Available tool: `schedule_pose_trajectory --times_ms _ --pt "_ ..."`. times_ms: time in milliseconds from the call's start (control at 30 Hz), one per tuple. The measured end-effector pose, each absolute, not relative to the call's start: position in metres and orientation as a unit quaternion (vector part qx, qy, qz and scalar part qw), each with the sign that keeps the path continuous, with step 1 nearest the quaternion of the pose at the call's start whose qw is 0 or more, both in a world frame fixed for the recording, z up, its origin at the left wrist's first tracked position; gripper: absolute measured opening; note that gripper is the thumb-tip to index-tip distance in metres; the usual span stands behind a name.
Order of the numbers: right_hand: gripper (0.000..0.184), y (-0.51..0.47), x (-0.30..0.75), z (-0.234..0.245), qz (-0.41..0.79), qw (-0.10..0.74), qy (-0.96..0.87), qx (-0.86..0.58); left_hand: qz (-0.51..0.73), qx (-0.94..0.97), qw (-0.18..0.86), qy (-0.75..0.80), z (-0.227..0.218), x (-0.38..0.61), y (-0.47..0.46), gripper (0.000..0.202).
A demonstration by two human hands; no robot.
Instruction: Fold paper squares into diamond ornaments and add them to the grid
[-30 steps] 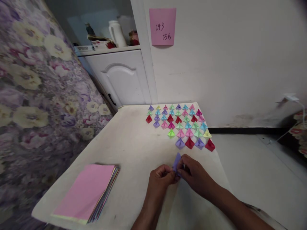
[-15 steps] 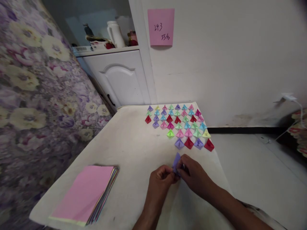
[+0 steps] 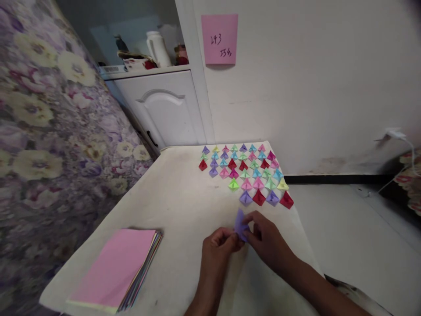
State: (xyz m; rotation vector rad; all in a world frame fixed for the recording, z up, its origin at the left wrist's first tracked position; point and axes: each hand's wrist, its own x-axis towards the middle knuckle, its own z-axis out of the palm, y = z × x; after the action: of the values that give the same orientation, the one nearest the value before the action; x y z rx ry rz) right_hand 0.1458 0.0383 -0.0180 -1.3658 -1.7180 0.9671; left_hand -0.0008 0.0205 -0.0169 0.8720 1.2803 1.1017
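Observation:
A piece of folded purple paper [image 3: 240,220] is held up between my two hands over the near part of the table. My left hand [image 3: 219,245] pinches its lower left corner between thumb and fingers. On the other side, my right hand [image 3: 263,232] grips the paper's right edge with thumb and index finger. Part of the paper is hidden behind the fingers. Just beyond the hands, several small folded paper pieces stand in rows, among them a purple one [image 3: 246,198] and a red one [image 3: 259,197].
A stack of coloured paper [image 3: 115,267], pink on top, lies at the table's near left. The cream table [image 3: 177,197] meets a white wall bearing a pink note [image 3: 219,39]. A floral curtain [image 3: 66,153] hangs on the left, beside a white cabinet [image 3: 167,109].
The purple paper has shifted slightly left and shows more of its surface. My left hand has moved a little to the left, and my right fingers have changed position on the paper.

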Motion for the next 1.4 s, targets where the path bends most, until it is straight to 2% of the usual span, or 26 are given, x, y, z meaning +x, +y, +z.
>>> schedule_pose_trajectory --times_ms 100,300,567,800,1133,1400 --pt "0.037 0.039 0.144 -0.018 0.438 0.391 -0.605 -0.537 0.508 0.332 0.583 0.541 -0.018 -0.004 0.021 0.015" --pt "0.009 0.037 0.139 -0.015 0.496 0.387 -0.586 -0.510 0.551 0.289 0.583 0.522 -0.018 -0.002 0.019 0.016" --pt "0.013 0.041 0.140 -0.018 0.521 0.401 -0.555 -0.509 0.555 0.296 0.572 0.526 -0.015 0.003 0.015 0.014" --pt "0.009 0.046 0.144 -0.021 0.573 0.407 -0.513 -0.493 0.554 0.296 0.581 0.517 -0.015 0.004 0.015 0.013" --pt "0.017 0.047 0.145 -0.020 0.559 0.389 -0.531 -0.504 0.557 0.295 0.572 0.525 -0.013 0.004 0.013 0.015" --pt "0.014 0.047 0.150 -0.019 0.555 0.388 -0.555 -0.484 0.555 0.292 0.579 0.521 -0.016 0.003 0.016 0.019"
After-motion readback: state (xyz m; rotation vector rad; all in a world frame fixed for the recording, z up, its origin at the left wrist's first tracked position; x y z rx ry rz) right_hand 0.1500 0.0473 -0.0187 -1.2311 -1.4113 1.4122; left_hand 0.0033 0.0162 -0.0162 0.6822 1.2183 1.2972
